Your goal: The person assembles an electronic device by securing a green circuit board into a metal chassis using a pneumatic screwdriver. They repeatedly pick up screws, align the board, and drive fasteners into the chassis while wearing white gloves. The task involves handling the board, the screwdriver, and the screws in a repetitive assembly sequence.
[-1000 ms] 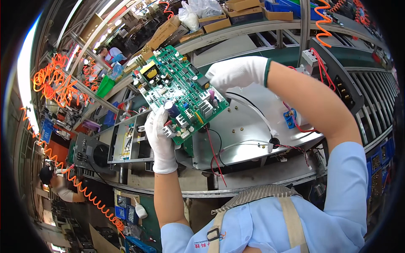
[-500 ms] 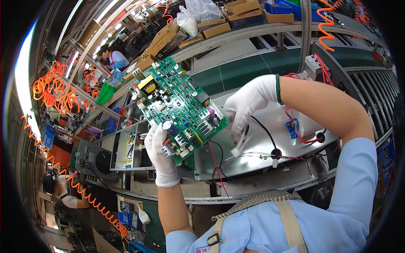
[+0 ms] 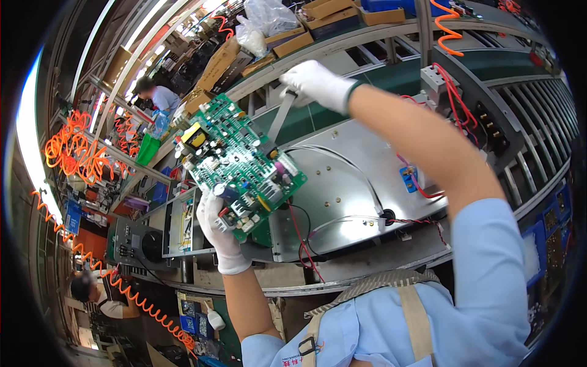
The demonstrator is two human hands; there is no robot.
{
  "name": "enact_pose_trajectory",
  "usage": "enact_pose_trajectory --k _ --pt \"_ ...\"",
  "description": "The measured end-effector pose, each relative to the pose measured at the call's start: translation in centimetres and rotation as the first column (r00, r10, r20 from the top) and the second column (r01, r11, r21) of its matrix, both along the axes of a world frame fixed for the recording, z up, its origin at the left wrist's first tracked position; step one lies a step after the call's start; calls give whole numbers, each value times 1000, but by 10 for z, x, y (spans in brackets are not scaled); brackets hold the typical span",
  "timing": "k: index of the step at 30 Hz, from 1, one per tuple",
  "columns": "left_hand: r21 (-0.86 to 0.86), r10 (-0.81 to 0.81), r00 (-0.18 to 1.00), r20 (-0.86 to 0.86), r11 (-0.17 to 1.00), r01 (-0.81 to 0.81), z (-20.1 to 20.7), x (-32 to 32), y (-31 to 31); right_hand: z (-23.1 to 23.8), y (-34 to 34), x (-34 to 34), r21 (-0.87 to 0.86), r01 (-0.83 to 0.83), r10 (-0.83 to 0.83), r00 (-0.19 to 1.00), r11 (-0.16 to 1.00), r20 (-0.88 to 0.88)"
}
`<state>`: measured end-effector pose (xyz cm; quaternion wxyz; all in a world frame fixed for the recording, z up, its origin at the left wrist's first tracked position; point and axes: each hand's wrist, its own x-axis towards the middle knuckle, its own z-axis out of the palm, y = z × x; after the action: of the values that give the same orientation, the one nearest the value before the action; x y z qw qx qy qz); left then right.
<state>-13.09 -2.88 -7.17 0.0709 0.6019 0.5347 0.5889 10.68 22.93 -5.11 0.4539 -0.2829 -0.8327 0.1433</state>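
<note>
My left hand (image 3: 221, 235), in a white glove, is closed round the lower left edge of a green circuit board (image 3: 241, 165). The board is tilted up, its component side showing a yellow transformer (image 3: 194, 137) and a dark round capacitor (image 3: 225, 192). Beyond the board's upper right edge, my gloved right hand (image 3: 315, 84) pinches the dark end of a flat grey ribbon cable (image 3: 281, 119). The cable's lower end passes behind the board. Below and right of the board lies a metal panel (image 3: 342, 183), crossed by black and white wires (image 3: 361, 171).
A blue terminal part (image 3: 408, 179) and a grey terminal block (image 3: 435, 82) with red wires sit at the right. A roller conveyor (image 3: 532, 134) runs beyond them. Cardboard boxes (image 3: 293, 44) line the far shelf. Orange coiled hoses (image 3: 76, 147) hang at left; two people are farther off.
My right hand has moved up and left, from the white-plugged wires beside the board to the grey ribbon cable. The board, in my left hand, sits slightly lower and further left.
</note>
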Motion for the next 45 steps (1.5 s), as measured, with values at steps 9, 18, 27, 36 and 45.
enact_pose_trajectory --k 9,18,27,36,45 --pt "5 31 1000 7 1000 -31 -7 -14 -7 32 -118 -14 -110 -3 80 703 994 707" --pt "44 -11 997 80 999 8 -4 -5 -8 -23 -143 -3 -6 -221 77 311 975 947" --pt "100 -35 988 153 995 19 -23 -19 -8 -40 -182 51 165 -186 -163 24 969 986" --pt "110 102 967 -233 991 -78 -16 -28 -15 41 -168 6 -66 -25 69 530 998 845" --pt "32 -76 994 78 997 73 1 4 -8 25 -103 -63 61 85 -100 602 994 792"
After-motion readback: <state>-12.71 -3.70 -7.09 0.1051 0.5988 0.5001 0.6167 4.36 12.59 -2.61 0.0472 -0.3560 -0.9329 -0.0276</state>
